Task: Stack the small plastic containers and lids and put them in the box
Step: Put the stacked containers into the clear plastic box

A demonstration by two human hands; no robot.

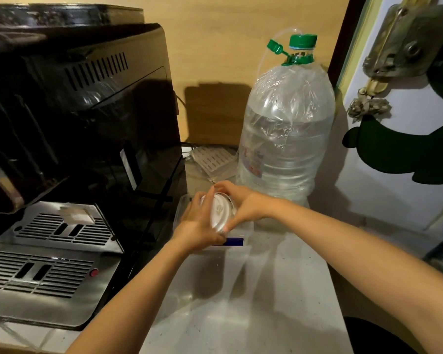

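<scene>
A person's two hands meet over a pale bench [266,290] beside a black coffee machine [69,129], gripping a small stack of round plastic lids [219,210] tipped on edge. The left hand [198,226] cups the stack from the machine side, fingers curled against the near rim. The right hand [243,205] closes on it from the other side, thumb low on the rim and fingertips over the top. Both are clamped on the same bundle, which is held just above a clear plastic box [182,208] standing between the machine and a large water bottle [287,129].

The step in hand appears to be the squaring-up of the stack before it goes in. The next move would call for lowering the bundle into the box without letting the pieces fan out; the box's opening is mostly hidden by the hands, so how much room remains cannot be judged.

By count: one stack, though the number of pieces in it is too blurred to tell, and whether it holds containers as well as lids is unclear. One box shows. One water bottle with a green cap stands behind, and one coffee machine with two slotted drip trays. A dark blue strip [234,241] shows just below the hands. No loose containers are visible elsewhere on the bench.
</scene>
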